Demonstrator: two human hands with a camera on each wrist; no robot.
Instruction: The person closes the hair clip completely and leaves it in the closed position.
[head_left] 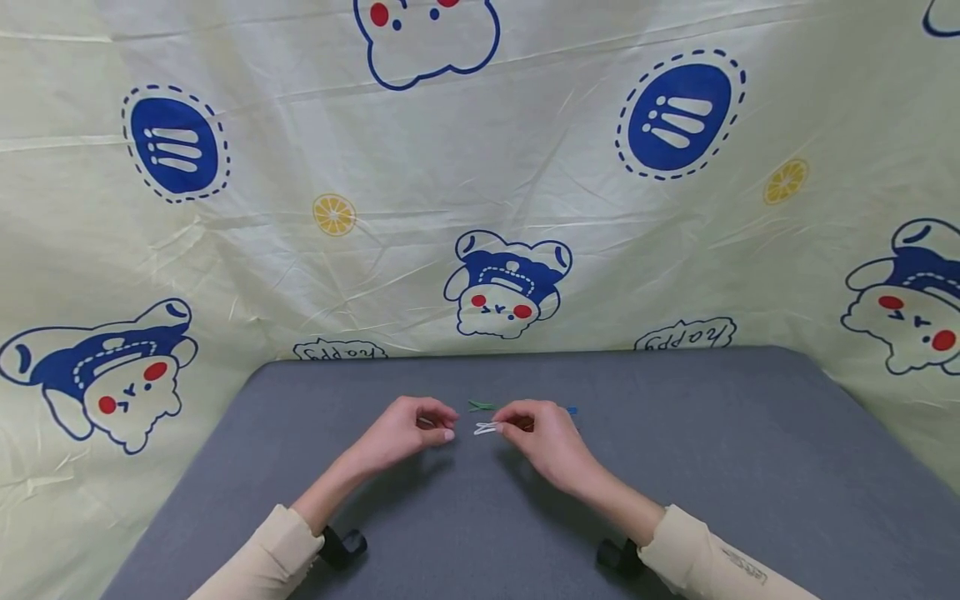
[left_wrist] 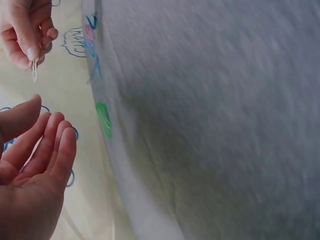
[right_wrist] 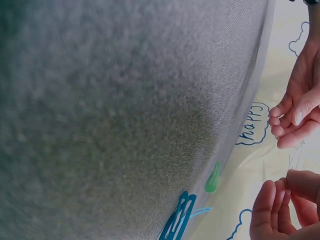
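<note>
Between the thumb and fingertips of my right hand [head_left: 551, 442] I pinch a thin white hair clip [head_left: 484, 428] above the table. Its two narrow parts are spread and point toward my left hand [head_left: 405, 429]. That left hand is empty, with thumb and fingers loosely bent and apart, a short gap from the clip. On the table behind the hands lies a green hair clip [head_left: 481, 406]. Blue hair clips [right_wrist: 179, 217] lie further right, partly hidden by my right hand in the head view. Something pink [left_wrist: 89, 31] lies among them in the left wrist view.
The grey cloth-covered table [head_left: 300, 417] runs to a rounded far edge. Behind it hangs a pale curtain [head_left: 405, 283] printed with cartoon bears and orange slices. A black wrist strap [head_left: 343, 548] sits at the left cuff, and another [head_left: 621, 558] at the right cuff.
</note>
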